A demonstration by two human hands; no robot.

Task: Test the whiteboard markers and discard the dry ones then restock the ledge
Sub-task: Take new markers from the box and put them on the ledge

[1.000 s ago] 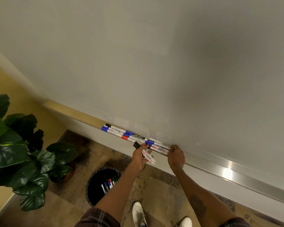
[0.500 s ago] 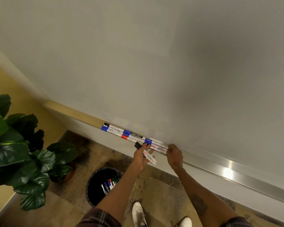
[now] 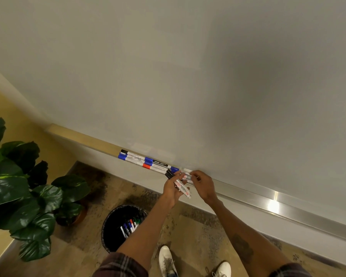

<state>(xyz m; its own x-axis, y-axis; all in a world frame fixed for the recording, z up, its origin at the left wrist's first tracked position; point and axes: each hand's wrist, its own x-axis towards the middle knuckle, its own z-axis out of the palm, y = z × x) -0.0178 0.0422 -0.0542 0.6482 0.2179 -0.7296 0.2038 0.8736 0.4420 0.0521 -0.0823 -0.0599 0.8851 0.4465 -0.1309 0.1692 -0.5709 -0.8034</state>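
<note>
Right hand (image 3: 203, 184) is off the ledge (image 3: 288, 210) now. Half a second ago it pressed against the end of the row; it sits shifted toward 9 o'clock, close up to the left hand (image 3: 171, 189). Row and left-hand bundle unchanged.

Whiteboard (image 3: 188, 76) fills the frame from 9 through 12 to 3 o'clock. Surface blank, grey shadow at 2 o'clock. Ledge runs along its lower edge from 9 o'clock down to 4 o'clock, with a glare spot on the metal at 4 o'clock.

Plant (image 3: 18, 186), broad dark leaves, at 8 o'clock on the floor (image 3: 198, 226). Black bin (image 3: 108, 236) at 6 o'clock, under the left forearm. Discarded markers (image 3: 130, 225) lie inside it, blue, red and green caps showing. Two white shoes (image 3: 167, 260) at the frame bottom, 6 o'clock.

Row of markers (image 3: 146, 161) lies on the ledge at 10 o'clock of the hands, end to end and side by side, with blue, black and one red cap.

Left hand: fingers curled round a bundle of markers (image 3: 183, 190). Black caps point to 10 o'clock, white barrels stick out toward 5 o'clock, and the bundle is held just in front of the ledge.

Right hand: fingers bent, tips at a white barrel between the two hands, at the row's 4 o'clock end. Grip or mere touch, cannot tell.
</note>
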